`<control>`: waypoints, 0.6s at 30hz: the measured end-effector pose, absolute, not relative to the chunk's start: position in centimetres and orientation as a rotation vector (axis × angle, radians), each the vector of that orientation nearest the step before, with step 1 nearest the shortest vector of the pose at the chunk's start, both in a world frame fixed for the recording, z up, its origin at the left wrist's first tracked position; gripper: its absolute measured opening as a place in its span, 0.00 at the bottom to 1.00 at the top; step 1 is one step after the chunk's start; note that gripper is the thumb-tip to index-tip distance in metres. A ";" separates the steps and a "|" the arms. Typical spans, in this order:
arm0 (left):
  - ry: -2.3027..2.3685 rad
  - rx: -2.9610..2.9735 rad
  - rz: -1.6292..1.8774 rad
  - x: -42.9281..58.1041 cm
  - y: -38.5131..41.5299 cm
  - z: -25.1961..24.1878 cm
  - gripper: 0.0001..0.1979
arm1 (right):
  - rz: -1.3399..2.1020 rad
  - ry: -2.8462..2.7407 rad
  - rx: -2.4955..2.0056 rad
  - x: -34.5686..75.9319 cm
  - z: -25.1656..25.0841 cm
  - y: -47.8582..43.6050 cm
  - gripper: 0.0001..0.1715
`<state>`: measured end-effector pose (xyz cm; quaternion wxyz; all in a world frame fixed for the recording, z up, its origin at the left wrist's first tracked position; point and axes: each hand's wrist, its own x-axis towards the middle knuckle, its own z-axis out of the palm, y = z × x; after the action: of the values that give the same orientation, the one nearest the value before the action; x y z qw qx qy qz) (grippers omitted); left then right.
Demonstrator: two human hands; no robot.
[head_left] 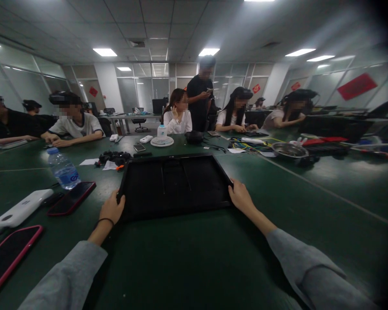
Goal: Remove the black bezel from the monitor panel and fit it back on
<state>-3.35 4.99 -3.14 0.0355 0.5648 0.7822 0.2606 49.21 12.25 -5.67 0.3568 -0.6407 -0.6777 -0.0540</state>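
A flat black monitor panel (174,185) lies face down on the green table (194,267) straight ahead of me. My left hand (112,209) grips its near left corner, fingers curled round the edge. My right hand (241,196) holds the right edge near the front corner, thumb on top and fingers wrapped under. Both grey sleeves reach in from the bottom of the view.
A water bottle (63,168), a red-cased phone (71,198), a white power bank (21,209) and another phone (9,254) lie at my left. A small white fan (162,138), black parts (114,157), cables and a metal bowl (289,150) sit further back. Several people sit around the table.
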 end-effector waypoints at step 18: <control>2.038 2.582 0.924 2.3 1.8 -1.8 0.29 | -0.288 -2.020 -1.368 43.1 -2.5 7.4 0.36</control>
<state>2.34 1.78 -1.81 -0.1374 0.7485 0.5909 0.2678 43.12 7.42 -2.49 0.3360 -0.5244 -0.7745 -0.1104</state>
